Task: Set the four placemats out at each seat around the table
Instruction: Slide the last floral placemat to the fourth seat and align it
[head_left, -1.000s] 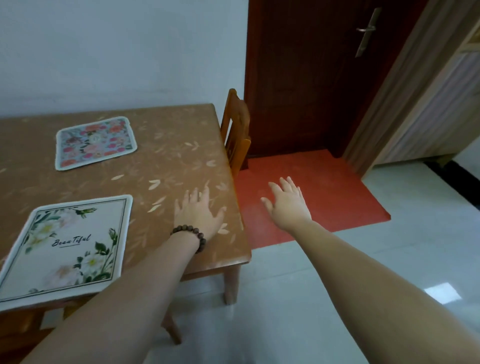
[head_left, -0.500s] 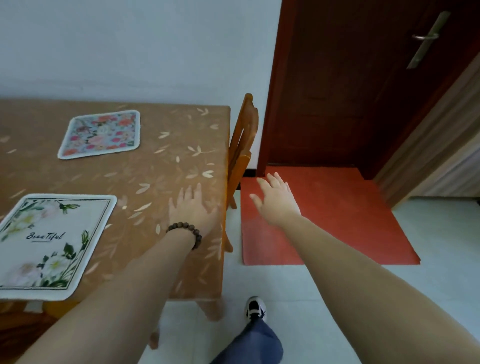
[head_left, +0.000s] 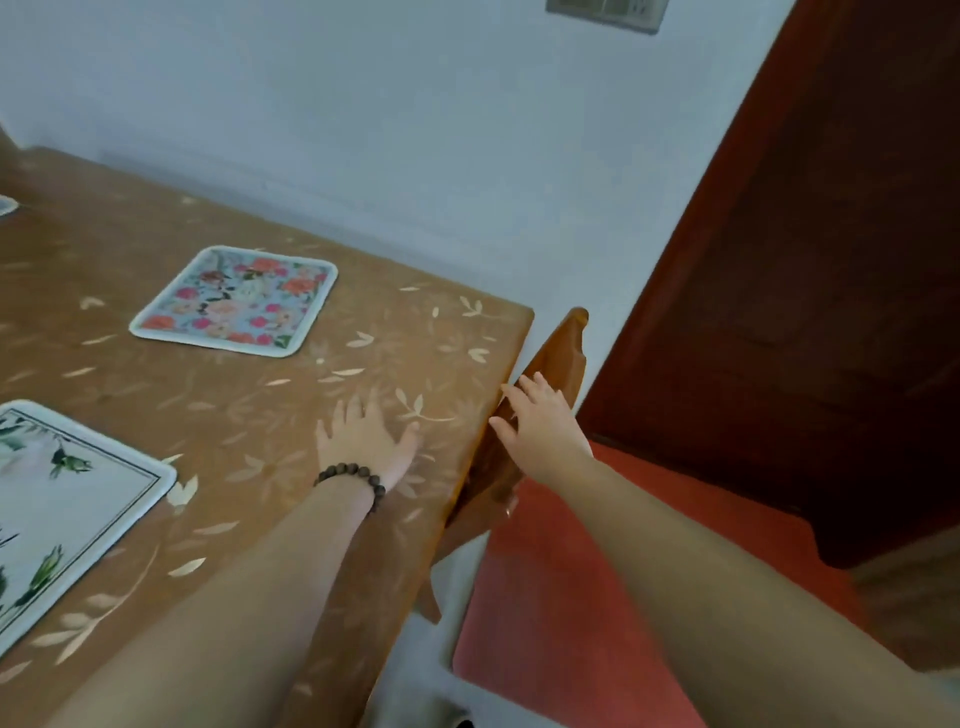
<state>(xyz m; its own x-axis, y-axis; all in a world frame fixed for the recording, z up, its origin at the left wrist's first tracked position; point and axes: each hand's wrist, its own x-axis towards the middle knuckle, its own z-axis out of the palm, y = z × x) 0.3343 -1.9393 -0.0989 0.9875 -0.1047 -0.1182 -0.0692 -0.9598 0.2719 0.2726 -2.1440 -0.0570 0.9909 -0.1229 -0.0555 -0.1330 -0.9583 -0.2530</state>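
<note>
At the frame's left edge your white leaf-print placemat (head_left: 67, 525) is cut off. Your left hand (head_left: 363, 441) lies flat, fingers spread, on the bench (head_left: 441, 332); your right hand (head_left: 545, 431), open and empty, touches the chair (head_left: 563, 348). Farther back sits the floral placemat (head_left: 236, 301).

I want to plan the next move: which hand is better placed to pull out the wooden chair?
Right. The right hand already reaches the orange-brown wooden chair; the left hand lies on the table.

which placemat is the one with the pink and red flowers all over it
The smaller placemat farther back on the table, covered edge to edge in pink and red blooms on pale blue. The nearer mat at the left edge is mostly white with green sprigs and a thin dark border.
</note>
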